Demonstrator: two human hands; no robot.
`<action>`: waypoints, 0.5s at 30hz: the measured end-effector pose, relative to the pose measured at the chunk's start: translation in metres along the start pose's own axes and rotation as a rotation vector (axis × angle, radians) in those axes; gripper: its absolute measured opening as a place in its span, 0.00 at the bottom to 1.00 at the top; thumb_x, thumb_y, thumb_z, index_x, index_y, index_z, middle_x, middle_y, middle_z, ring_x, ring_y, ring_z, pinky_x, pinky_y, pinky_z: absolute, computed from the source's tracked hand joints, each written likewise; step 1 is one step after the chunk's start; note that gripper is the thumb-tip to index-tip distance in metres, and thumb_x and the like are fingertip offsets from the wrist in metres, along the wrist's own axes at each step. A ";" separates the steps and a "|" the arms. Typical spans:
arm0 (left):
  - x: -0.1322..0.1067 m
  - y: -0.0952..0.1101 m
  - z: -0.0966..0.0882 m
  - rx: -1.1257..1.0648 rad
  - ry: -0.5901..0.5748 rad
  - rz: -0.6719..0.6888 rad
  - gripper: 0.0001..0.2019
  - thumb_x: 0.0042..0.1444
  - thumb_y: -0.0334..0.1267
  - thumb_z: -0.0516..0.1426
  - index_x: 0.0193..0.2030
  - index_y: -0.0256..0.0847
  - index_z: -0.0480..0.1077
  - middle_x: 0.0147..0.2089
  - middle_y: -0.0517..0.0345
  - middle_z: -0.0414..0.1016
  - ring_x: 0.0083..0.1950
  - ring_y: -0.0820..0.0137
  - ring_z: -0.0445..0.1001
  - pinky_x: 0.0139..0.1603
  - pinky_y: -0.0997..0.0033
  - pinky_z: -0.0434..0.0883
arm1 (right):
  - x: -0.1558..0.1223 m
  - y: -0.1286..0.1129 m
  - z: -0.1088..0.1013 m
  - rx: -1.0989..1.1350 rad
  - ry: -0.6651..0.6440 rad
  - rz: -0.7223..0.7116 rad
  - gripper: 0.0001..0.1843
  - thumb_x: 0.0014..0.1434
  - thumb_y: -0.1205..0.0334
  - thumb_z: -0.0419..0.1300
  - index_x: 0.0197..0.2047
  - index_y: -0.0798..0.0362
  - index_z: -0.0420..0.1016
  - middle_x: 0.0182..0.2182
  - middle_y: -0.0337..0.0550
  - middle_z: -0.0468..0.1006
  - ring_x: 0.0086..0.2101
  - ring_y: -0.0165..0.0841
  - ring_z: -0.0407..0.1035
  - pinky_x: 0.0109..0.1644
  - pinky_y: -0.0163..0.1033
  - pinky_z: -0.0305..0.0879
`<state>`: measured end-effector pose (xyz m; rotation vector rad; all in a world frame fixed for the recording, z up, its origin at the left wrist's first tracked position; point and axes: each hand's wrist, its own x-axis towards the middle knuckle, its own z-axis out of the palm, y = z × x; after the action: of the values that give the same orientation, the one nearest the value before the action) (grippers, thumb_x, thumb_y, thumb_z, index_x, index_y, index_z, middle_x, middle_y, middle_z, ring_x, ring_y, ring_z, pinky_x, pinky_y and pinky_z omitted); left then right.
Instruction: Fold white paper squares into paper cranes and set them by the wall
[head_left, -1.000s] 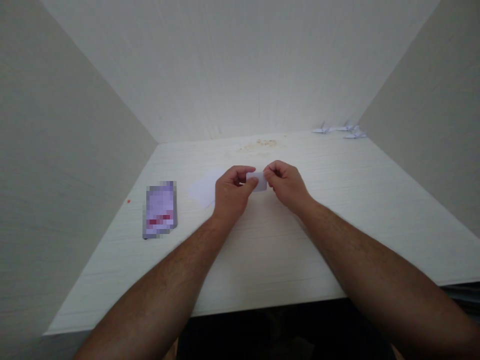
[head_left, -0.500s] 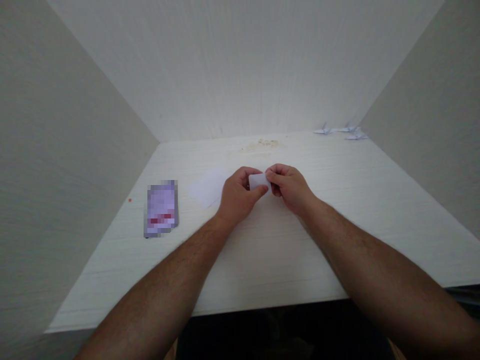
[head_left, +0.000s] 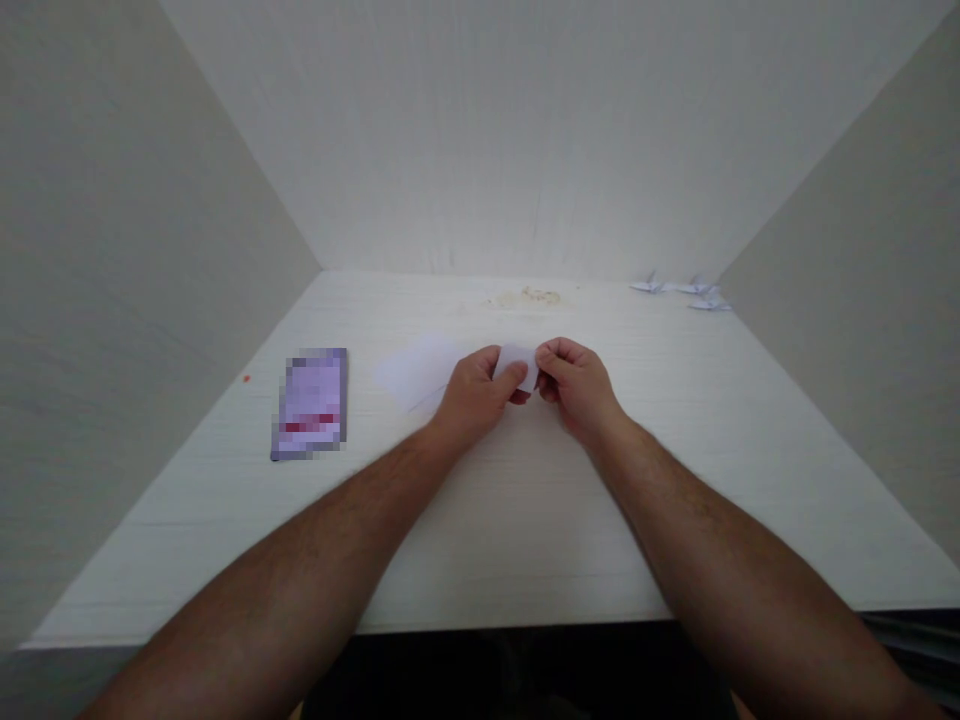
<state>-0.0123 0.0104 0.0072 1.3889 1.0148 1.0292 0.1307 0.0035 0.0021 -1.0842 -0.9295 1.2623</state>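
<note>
Between my two hands is a small white piece of paper (head_left: 529, 377), held a little above the middle of the table. My left hand (head_left: 480, 388) is closed on it from the left, its thumb pressed over the front face and fingers behind. At its right edge, my right hand (head_left: 574, 378) pinches the paper between thumb and index finger, the other fingers curled. Whether the piece is folded in layers I cannot tell. White paper sheets (head_left: 416, 368) lie flat on the table just left of my left hand, partly covered by it.
A blurred-out purple rectangular object (head_left: 311, 405) lies at the left on the white table (head_left: 517, 540). Several folded white paper figures (head_left: 701, 290) sit at the back right corner. A brownish stain (head_left: 536, 297) marks the back; walls enclose three sides.
The paper between my hands is tilted differently, and my left thumb lies further across it. Both hands stay close together. The camera view has shifted slightly.
</note>
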 end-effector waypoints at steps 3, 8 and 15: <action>0.000 0.004 0.000 0.000 0.069 -0.042 0.10 0.57 0.42 0.60 0.34 0.35 0.72 0.27 0.55 0.77 0.25 0.72 0.75 0.27 0.72 0.74 | 0.000 0.002 -0.001 -0.032 -0.008 -0.012 0.11 0.49 0.56 0.65 0.24 0.51 0.68 0.16 0.32 0.68 0.17 0.23 0.58 0.19 0.31 0.50; 0.000 0.007 -0.001 -0.023 0.035 -0.059 0.11 0.46 0.33 0.67 0.35 0.36 0.72 0.27 0.56 0.79 0.27 0.72 0.77 0.30 0.74 0.74 | 0.000 0.002 -0.003 -0.048 0.045 -0.045 0.12 0.50 0.55 0.65 0.25 0.51 0.68 0.17 0.32 0.68 0.17 0.23 0.58 0.19 0.31 0.50; 0.000 0.009 -0.001 -0.006 0.009 -0.083 0.07 0.45 0.33 0.66 0.32 0.35 0.75 0.25 0.58 0.77 0.26 0.73 0.74 0.30 0.74 0.70 | 0.000 -0.001 -0.003 -0.011 0.052 -0.036 0.12 0.48 0.56 0.66 0.25 0.51 0.68 0.16 0.32 0.68 0.17 0.23 0.58 0.19 0.30 0.48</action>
<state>-0.0129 0.0103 0.0160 1.3270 1.0660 0.9771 0.1340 0.0027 0.0025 -1.0995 -0.9140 1.1959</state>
